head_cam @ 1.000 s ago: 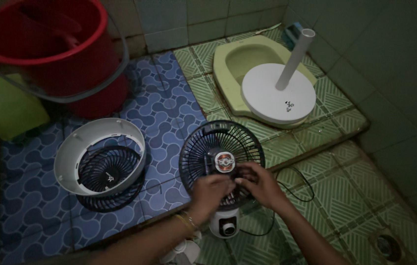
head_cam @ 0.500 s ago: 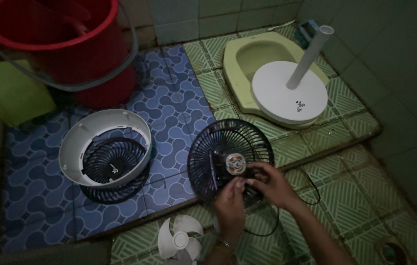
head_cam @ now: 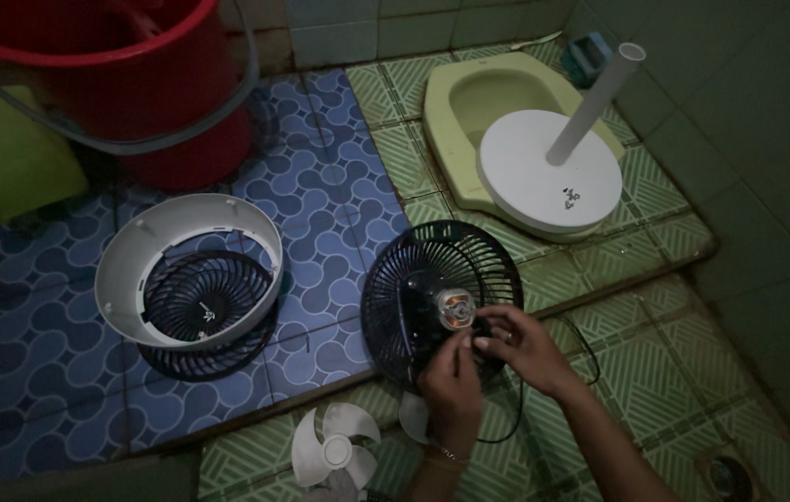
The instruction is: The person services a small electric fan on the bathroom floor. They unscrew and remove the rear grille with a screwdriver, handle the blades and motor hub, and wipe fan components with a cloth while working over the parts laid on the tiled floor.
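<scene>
A black round fan grille (head_cam: pixel 418 270) with the motor hub (head_cam: pixel 455 308) at its middle stands tilted on the green tiled floor. My left hand (head_cam: pixel 451 376) and my right hand (head_cam: pixel 520 344) meet just below and right of the hub, fingertips pinched on a small dark part there. What exactly they pinch is hidden by the fingers. A white fan blade (head_cam: pixel 332 454) lies on the floor to the lower left of my left hand. A black cable (head_cam: pixel 506 423) loops under my wrists.
A white fan ring with a black front grille (head_cam: pixel 192 279) lies on the blue tiles to the left. The white round fan base with its pole (head_cam: pixel 553 177) rests on a pale green squat toilet (head_cam: pixel 455 112). A red bucket (head_cam: pixel 125 84) stands at the back left. A floor drain (head_cam: pixel 728 476) is at lower right.
The view has shifted, so the fan blade on the floor shows more fully. Both hands have stayed at the hub, now closer together below and right of it.
</scene>
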